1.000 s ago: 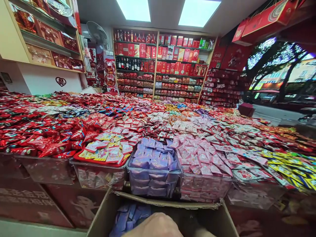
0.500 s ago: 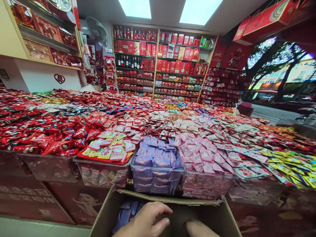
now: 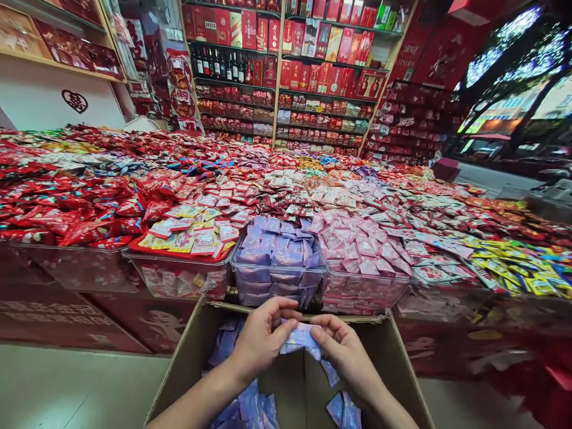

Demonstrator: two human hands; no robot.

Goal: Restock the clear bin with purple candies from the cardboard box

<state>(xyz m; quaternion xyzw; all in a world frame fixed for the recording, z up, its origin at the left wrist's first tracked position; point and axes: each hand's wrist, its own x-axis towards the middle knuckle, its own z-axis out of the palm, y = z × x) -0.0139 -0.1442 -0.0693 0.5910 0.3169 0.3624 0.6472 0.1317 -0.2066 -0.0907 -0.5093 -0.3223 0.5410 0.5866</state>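
Observation:
Over an open cardboard box (image 3: 404,363), my left hand (image 3: 263,336) and my right hand (image 3: 343,351) pinch small purple packets (image 3: 300,336) between them, thumbs on top. How many packets are in the grip I cannot tell. Inside the box, more purple packets (image 3: 257,405) lie in a heap along the left side. A few purple packets (image 3: 344,411) rest on its bottom below my right wrist. Just beyond the box's far edge stands a clear plastic bin (image 3: 277,275) filled with stacked purple packets (image 3: 274,244).
A bin of pink packets (image 3: 364,247) stands right of the purple one. To the left is a bin topped by a red tray (image 3: 179,255) with yellow and white packets (image 3: 196,232). Red packets (image 3: 98,217) are piled farther left. Shelves (image 3: 279,77) with boxes and bottles line the back.
Both hands have risen from inside the box and come together with purple packets between their fingers. The view has tilted down, showing more of the box's inside.

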